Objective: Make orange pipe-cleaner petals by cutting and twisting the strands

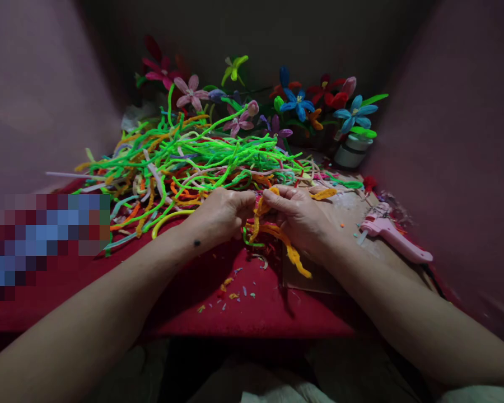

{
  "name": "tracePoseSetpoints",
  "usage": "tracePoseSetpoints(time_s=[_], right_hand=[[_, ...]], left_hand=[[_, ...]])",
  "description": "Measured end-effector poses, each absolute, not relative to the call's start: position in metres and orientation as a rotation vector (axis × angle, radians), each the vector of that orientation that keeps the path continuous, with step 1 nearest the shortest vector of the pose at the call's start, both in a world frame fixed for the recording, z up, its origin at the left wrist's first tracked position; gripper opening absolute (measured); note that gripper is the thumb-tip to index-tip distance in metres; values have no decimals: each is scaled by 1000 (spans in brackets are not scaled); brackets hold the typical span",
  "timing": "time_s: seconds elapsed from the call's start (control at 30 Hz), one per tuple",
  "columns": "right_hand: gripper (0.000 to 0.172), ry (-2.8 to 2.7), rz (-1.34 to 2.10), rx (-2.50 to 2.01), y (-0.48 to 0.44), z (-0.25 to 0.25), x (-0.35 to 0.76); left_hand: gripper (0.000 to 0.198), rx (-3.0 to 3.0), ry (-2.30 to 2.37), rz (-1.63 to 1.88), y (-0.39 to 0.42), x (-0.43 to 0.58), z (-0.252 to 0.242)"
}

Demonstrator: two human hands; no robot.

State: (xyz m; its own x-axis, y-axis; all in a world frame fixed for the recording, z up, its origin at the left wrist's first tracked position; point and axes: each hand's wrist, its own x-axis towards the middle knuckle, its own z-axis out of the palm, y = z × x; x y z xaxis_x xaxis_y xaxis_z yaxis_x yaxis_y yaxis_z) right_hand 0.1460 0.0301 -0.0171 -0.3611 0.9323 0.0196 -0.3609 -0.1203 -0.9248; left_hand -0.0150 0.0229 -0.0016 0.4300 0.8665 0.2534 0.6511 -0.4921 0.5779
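Note:
My left hand (220, 215) and my right hand (302, 215) meet at the middle of a red table (185, 302). Both are closed around orange pipe cleaners (273, 232), which bend between the fingers and trail down toward the table's front edge. A short green piece lies under them. Just beyond the hands spreads a big tangled heap of pipe cleaners (197, 159), mostly bright green with orange, white and pink ones mixed in.
Finished pipe-cleaner flowers (298, 103) in pink, blue, red and purple stand at the back. A pink glue gun (388, 232) lies on brown cardboard (353, 210) at the right. A small white jar (353, 150) sits behind it. Cut scraps litter the red cloth.

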Motion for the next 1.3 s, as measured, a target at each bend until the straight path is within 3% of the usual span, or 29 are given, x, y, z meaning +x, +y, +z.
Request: tracePoseSetpoints(time_s=[0.1,0.2,0.37,0.67,1.0,1.3], right_hand=[[25,-1125,1617,-817,31,-17,147],[26,-1131,1555,-906,30,-15,147],[25,-1098,1534,-933,26,-10,147],[28,-1029,1609,-787,31,-19,146],[21,-949,1512,-736,34,-15,146],[14,-976,1650,-754,31,-10,147]], left_hand=[[24,2404,1255,625,26,-19,2],[16,2414,1270,595,29,-21,8],[20,2123,1225,770,27,-15,15],[13,1757,1063,776,20,-6,8],[7,1422,1092,804,19,-10,12],[11,1267,1056,887,19,-7,8]])
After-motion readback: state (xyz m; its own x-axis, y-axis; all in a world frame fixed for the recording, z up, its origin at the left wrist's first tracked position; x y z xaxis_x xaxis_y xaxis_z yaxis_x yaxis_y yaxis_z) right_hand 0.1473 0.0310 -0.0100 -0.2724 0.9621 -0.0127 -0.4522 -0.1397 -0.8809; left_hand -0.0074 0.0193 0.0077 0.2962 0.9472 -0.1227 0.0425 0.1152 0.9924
